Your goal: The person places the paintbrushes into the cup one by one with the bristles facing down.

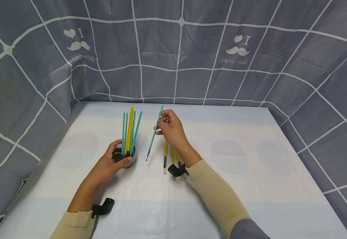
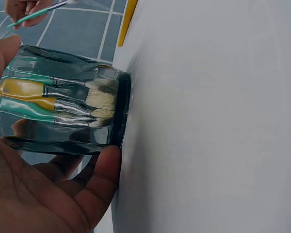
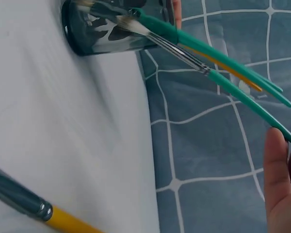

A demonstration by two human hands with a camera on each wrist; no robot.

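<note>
A dark transparent glass (image 2: 102, 70) stands upright on the table, with my left hand (image 1: 107, 166) around its side. Bristles down inside it are several paintbrushes, some with green handles and a thick yellow paintbrush (image 1: 130, 129) among them. To the right of the glass, my right hand (image 1: 172, 129) pinches a green paintbrush (image 1: 152, 141) by its handle. This brush slants with its pale bristles pointing down, apart from the glass in the head view. The right wrist view shows its metal ferrule (image 3: 179, 52) and green handle.
Yellow-handled paintbrushes (image 1: 165, 149) lie on the table below my right forearm, partly hidden by the wrist camera (image 1: 177, 170). A pale patterned cloth (image 1: 230, 189) covers the table. Grey checked curtains (image 1: 158, 43) hang behind it and at both sides.
</note>
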